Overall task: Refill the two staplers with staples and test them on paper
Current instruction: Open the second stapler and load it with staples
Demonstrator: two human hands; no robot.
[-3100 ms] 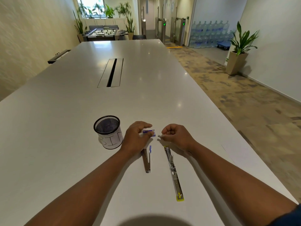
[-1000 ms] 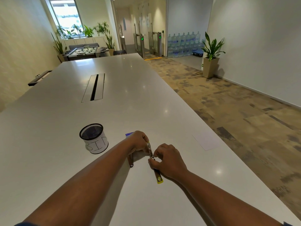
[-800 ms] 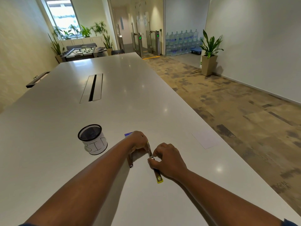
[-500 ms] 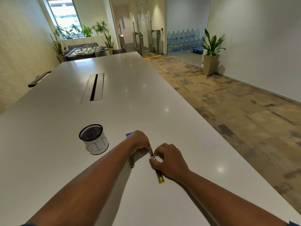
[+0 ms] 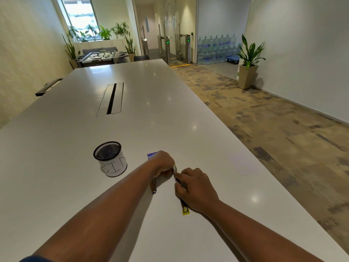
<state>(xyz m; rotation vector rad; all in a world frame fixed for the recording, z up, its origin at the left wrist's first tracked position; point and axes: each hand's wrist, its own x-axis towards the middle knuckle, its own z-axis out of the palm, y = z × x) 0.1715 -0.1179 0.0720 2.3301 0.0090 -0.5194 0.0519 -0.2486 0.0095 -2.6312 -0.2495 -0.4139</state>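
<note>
Head view, looking forward and down along a long white table (image 5: 132,114). Near the lower middle, two bare forearms reaching in and meeting over an opened yellow-tipped stapler (image 5: 184,208) lying flat on the tabletop, its yellow end pointing back toward the viewer.

Left hand (image 5: 163,164) at the stapler's far end, fingers curled and pinching the metal tip there. Right hand (image 5: 196,188) just beside it, fingers curled down over the stapler's middle, fingertips (image 5: 177,183) pressed against the metal channel; too small to tell whether a strip of staples sits under them.

Second stapler (image 5: 154,188) lying on the table under the left wrist, mostly hidden, only its near dark end showing, apart from the first stapler and roughly parallel to it.

Small blue staple box (image 5: 151,155) on the table just beyond the left hand, partly covered by the knuckles.

Sheet of white paper (image 5: 241,164) flat near the table's right edge, well apart from both hands.

Left of the hands, a black mesh cup (image 5: 111,159) standing upright, wrapped in a white label with the handwritten letters "BIN".

Farther up the table, a recessed cable slot (image 5: 111,99). Beyond, a foosball table (image 5: 102,56), potted plants, stacked water bottles (image 5: 217,49) and a patterned carpet.
</note>
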